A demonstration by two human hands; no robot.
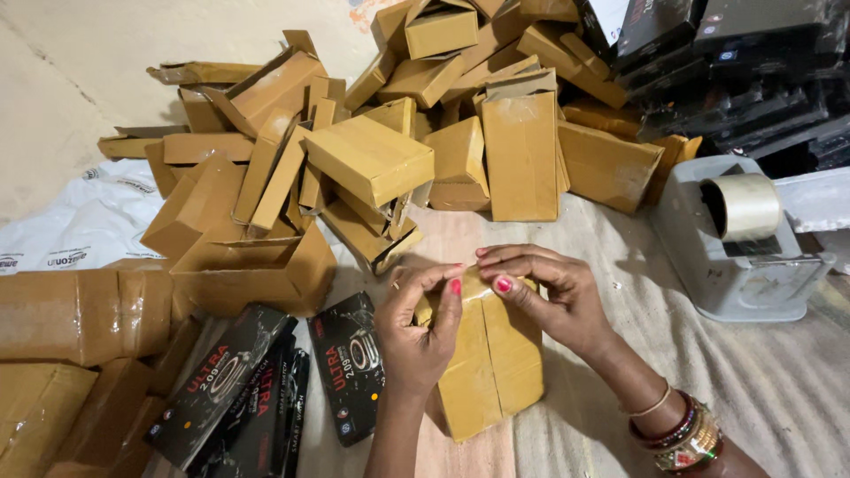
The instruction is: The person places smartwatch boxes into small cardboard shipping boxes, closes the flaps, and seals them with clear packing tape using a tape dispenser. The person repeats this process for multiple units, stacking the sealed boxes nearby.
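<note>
Both my hands grip the top end of a small brown cardboard box that stands on the cloth-covered floor in front of me. My left hand curls around its upper left corner, thumb and fingers pinching the edge. On the upper right corner my right hand presses with its fingertips; several bangles circle that wrist. The box's top flaps are hidden under my fingers.
A large pile of brown cardboard boxes fills the space ahead. Black printed product boxes lie at the lower left, and more black boxes are stacked at the upper right. A grey tape dispenser with a clear roll stands on the right.
</note>
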